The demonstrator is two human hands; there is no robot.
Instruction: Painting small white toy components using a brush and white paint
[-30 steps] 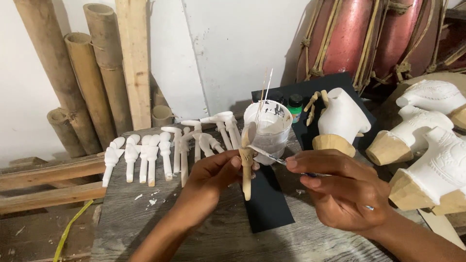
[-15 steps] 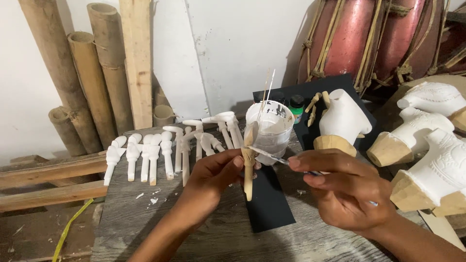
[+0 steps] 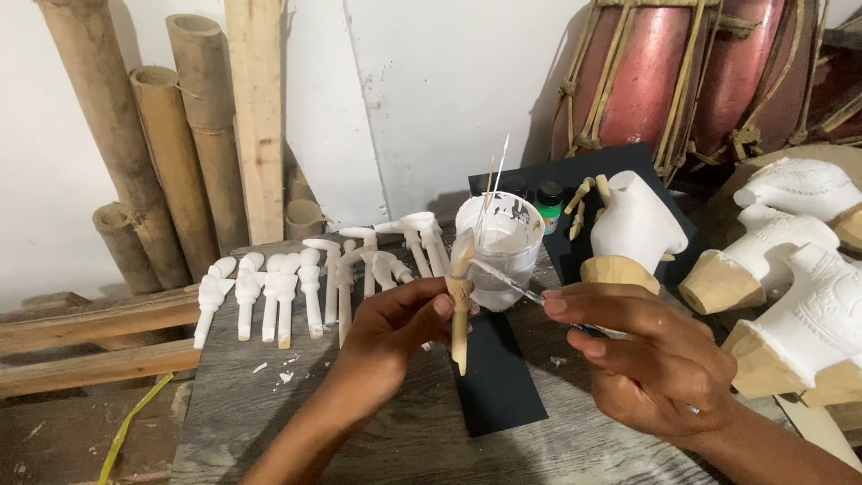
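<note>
the left hand [image 3: 395,332] pinches an upright carved wooden peg [image 3: 461,301]; the right hand [image 3: 651,359] grips a thin brush [image 3: 507,280] whose tip touches the peg's whitened top. a white paint cup [image 3: 503,251] stands just behind both.

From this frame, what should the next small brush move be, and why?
Probably stroke the brush down the carved wooden piece: the right hand has its tip at the whitened top, while the shaft pinched in the left hand is bare wood.
</note>
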